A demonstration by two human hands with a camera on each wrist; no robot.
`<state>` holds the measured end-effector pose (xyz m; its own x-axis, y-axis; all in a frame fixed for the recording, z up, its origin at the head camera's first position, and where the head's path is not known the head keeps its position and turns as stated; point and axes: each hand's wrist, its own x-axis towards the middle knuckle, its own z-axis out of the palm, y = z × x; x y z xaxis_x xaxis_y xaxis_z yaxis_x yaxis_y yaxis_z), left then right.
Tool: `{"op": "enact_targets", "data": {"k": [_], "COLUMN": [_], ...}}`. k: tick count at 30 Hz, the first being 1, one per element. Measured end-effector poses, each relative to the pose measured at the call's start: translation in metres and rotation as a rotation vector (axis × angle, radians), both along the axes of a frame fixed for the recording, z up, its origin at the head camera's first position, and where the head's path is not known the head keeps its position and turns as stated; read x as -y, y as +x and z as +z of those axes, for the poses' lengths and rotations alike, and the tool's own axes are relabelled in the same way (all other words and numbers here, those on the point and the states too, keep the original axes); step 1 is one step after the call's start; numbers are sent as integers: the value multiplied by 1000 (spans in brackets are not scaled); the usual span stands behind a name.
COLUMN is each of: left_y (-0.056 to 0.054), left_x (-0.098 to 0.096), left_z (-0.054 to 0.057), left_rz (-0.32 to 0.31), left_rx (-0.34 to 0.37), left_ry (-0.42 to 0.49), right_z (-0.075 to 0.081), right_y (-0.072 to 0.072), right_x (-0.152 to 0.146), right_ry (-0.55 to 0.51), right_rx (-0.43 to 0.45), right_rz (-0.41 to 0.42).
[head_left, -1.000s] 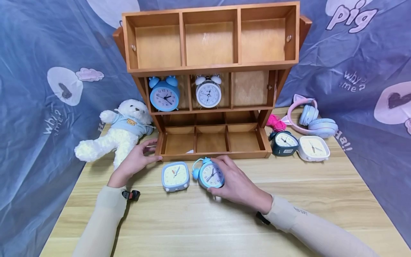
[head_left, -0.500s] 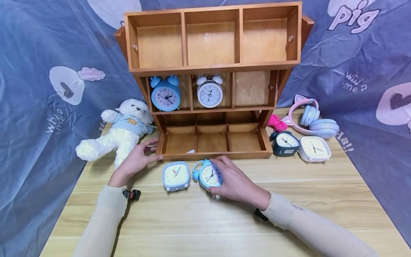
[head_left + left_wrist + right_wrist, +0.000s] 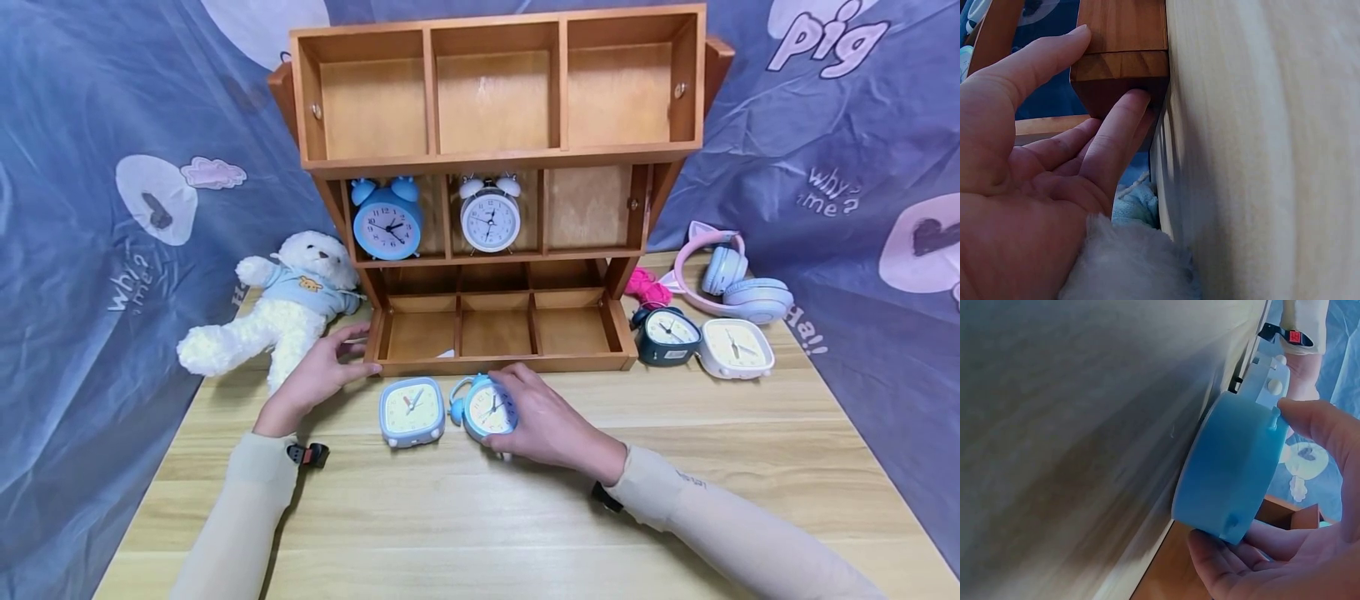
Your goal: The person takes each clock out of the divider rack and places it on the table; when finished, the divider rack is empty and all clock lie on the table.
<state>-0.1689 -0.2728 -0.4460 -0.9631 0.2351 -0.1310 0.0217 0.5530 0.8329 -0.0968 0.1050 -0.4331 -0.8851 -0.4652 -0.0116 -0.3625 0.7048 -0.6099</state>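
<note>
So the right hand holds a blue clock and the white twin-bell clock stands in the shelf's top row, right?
Wrong row: the head view shows the white twin-bell clock in the shelf's middle row; the right hand does hold a blue clock.

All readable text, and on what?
"pig": backdrop, upper right
"why me?": backdrop, left and right
"Ha!!": backdrop, right
"12": shelved blue clock, shelved white clock
Too small to trust: other dial numerals, held blue clock included; label on dark green clock; print on right sleeve
Partly hidden: backdrop lettering by teddy bear
</note>
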Motion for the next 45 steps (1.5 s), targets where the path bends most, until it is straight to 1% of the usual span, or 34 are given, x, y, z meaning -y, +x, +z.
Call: {"op": "enact_targets", "data": {"k": [10,22,30,36,45], "left_y": [0,-1,-2,-3,-2], "left_x": [0,1,1,1,1], "left_z": [-1,-2,-3,-2,-1], "left_rz": [1,0,-3,-3,1], "left_rx": [4,5,-2,-1,2], "left_ry": [-4,3,3,-6,-12], "right_z": [-2,-3,-3,-2,4], "right_y": [-3,-3,-3,-2,-2], "right_x": [0,2,3,2,1], "right_ry": [6,-4,-10,9,10], "right_rx": [7,27,19,0,-21], "right_rz": [12,2,9,6,-15]}}
